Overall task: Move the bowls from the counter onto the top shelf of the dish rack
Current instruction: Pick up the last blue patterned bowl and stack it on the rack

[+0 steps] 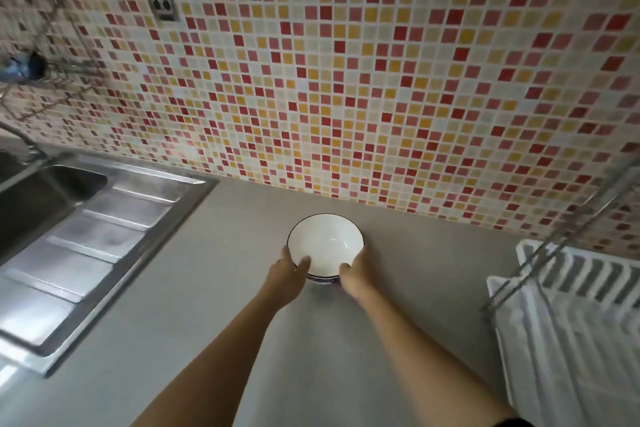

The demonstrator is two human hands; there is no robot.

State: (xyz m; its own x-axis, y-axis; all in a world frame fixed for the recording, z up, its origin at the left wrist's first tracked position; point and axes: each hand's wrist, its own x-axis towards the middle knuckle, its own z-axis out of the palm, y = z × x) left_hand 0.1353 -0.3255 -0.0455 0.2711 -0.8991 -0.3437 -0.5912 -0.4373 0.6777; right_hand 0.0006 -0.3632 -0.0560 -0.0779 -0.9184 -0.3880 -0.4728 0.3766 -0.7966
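A white bowl (325, 243) with a thin dark rim stands on the grey counter (214, 305) close to the tiled wall. A blue pattern shows on its outside near the base. My left hand (289, 270) grips its left rim, thumb inside the bowl. My right hand (358, 269) grips its right rim the same way. The dish rack (568, 291) is at the right edge: a metal wire frame above a white ribbed drain tray. Its top shelf is mostly out of frame.
A steel sink (52, 191) with a ribbed drainboard (79, 253) takes up the left side. The red and yellow mosaic tile wall (346, 80) rises behind the counter, with a power socket (162, 3) high up on the left.
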